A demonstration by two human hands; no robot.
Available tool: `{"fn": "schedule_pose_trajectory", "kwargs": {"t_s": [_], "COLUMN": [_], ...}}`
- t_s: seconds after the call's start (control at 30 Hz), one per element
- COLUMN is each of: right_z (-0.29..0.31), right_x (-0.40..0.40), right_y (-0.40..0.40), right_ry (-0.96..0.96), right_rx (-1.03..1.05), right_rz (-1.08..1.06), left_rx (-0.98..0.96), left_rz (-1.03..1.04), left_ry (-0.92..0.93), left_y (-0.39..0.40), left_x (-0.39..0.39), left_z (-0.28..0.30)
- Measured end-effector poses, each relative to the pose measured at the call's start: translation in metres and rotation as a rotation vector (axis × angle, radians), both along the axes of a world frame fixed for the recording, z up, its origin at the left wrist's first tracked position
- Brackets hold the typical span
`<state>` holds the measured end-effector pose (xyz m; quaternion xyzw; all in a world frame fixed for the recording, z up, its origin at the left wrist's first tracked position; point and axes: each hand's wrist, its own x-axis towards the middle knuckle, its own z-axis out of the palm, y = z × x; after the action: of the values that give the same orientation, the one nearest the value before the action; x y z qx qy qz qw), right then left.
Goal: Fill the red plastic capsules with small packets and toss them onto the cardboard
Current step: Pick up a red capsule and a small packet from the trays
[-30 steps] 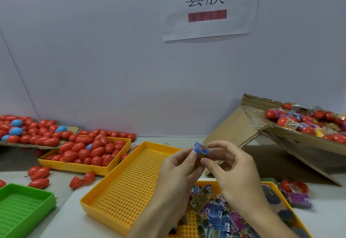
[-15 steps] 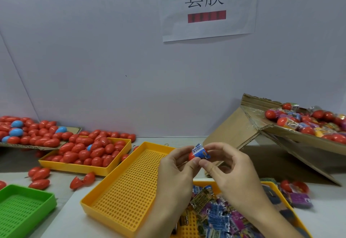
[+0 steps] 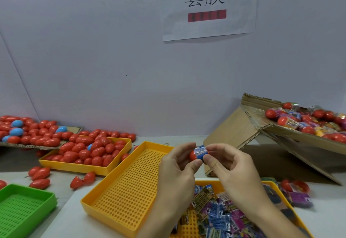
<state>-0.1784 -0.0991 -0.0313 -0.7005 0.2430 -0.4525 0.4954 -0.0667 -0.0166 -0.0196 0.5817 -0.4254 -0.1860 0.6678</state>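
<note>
Nearby, yellow tray [image 3: 119, 162] — red capsules [image 3: 89, 151]; another tray [image 3: 269, 184] — packets [image 3: 221, 217].

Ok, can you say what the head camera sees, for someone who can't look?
Two hands, left hand and right hand, hold a red plastic capsule with a small blue packet over an empty yellow perforated tray. Filled capsules lie on sloping brown cardboard at right.

Left hand [image 3: 177, 168]: raised at the centre of the view, forearm rising from the lower edge, fingers curled, thumb and fingertips forming a pinching grip.
Right hand [image 3: 230, 164]: raised level with the left, back of the hand toward the camera, thumb and forefinger pinching.
Spacing: fingertips of both hands nearly meet.
</note>
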Motion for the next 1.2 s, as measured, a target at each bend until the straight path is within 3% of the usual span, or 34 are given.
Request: {"fn": "schedule_pose_trajectory", "kwargs": {"t_s": [0.3, 0.4, 0.93, 1.2], "right_z": [-0.0017, -0.0012, 0.0027, 0.0019], "right_x": [0.0018, 0.0006, 0.0020, 0.0013], "right_y": [-0.0015, -0.0018, 0.0054, 0.0006], "right_ry": [-0.103, -0.104, -0.050, -0.119], "right_rx": [0.156, 0.152, 0.025, 0.131], "right_rz": [0.061, 0.068, 0.029, 0.080], "left_rx": [-0.034, -0.041, -0.001, -0.102], "left_rz": [0.000, -0.064, -0.085, -0.115], "left_ry": [-0.044, 0.039, -0.019, 0.092], "left_y": [-0.0006, -0.0006, -0.0041, -0.0007], "left_x": [0.0007, 0.0025, 0.0003, 0.0001], "left_z": [-0.0023, -0.0031, -0.0027, 0.0026]}}
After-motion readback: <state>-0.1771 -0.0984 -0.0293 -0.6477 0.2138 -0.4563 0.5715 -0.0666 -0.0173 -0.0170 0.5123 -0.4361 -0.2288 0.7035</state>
